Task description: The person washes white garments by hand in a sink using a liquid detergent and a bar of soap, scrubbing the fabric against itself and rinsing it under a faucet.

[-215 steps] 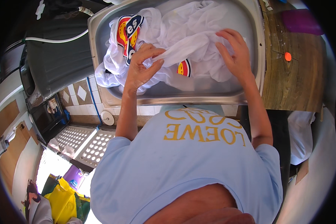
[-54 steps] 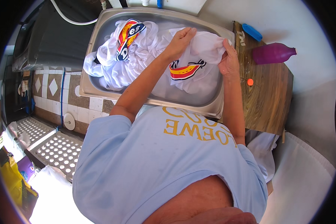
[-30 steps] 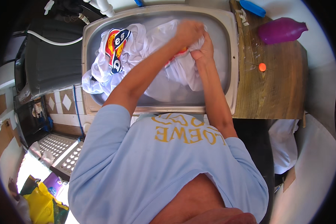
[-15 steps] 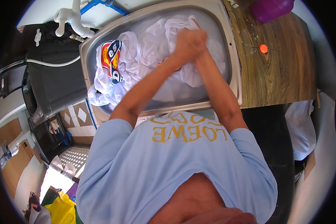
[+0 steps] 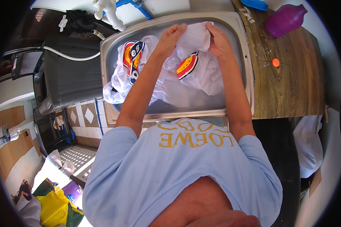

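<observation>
White wet cloth, apparently a garment (image 5: 195, 36), is stretched between my two hands over the far side of a metal sink (image 5: 166, 113). My left hand (image 5: 170, 39) pinches one side of it, and my right hand (image 5: 219, 42) grips the other side. Below the hands the fabric runs down into bunched folds, with a red, yellow and navy print (image 5: 187, 66) facing up. More white fabric with a similar print (image 5: 132, 60) lies heaped at the sink's left. I cannot tell whether both parts belong to one garment. Cloudy water surrounds the cloth.
A wood-grain counter (image 5: 291, 83) adjoins the sink on the right, bearing a purple bottle (image 5: 286, 20), an orange round cap (image 5: 276, 62) and a blue object (image 5: 255, 4). Behind the sink's left corner is a white tap (image 5: 111, 15). A white hose (image 5: 72, 58) crosses a dark covered surface.
My hands were close together and blurred over the cloth; now they are apart, holding it spread between them. A print under my arms has come into fuller view. The whole view has shifted slightly.
</observation>
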`<state>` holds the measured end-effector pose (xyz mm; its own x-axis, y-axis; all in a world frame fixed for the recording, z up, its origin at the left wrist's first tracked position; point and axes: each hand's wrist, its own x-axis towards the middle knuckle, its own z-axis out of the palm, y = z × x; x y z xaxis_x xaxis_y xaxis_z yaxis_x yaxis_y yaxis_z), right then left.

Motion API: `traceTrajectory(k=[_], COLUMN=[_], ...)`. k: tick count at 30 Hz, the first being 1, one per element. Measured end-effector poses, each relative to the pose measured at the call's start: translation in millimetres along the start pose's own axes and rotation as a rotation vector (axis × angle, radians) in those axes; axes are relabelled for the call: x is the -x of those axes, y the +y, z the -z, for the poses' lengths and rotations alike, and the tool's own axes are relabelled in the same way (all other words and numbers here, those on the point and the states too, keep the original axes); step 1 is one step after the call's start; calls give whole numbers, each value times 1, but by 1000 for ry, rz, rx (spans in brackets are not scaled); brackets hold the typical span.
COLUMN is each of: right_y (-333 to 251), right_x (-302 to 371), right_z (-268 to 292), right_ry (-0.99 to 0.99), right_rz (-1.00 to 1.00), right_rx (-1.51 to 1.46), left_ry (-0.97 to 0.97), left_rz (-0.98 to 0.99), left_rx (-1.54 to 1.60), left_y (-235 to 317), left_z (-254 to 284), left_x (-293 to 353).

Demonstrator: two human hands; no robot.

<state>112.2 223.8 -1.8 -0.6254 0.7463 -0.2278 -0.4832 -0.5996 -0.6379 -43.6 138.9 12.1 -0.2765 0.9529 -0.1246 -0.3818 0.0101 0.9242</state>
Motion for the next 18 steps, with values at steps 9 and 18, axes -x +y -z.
traceTrajectory(k=[9, 18], right_y=[52, 61], right_x=[-5, 3], right_z=[20, 24], right_ry=[46, 78], right_rz=[-111, 67], right_rx=[-340, -300], left_ry=[61, 125], left_rz=[-711, -741], left_rx=[-865, -749], left_y=[-40, -35], left_z=[-66, -72], left_x=[3, 2])
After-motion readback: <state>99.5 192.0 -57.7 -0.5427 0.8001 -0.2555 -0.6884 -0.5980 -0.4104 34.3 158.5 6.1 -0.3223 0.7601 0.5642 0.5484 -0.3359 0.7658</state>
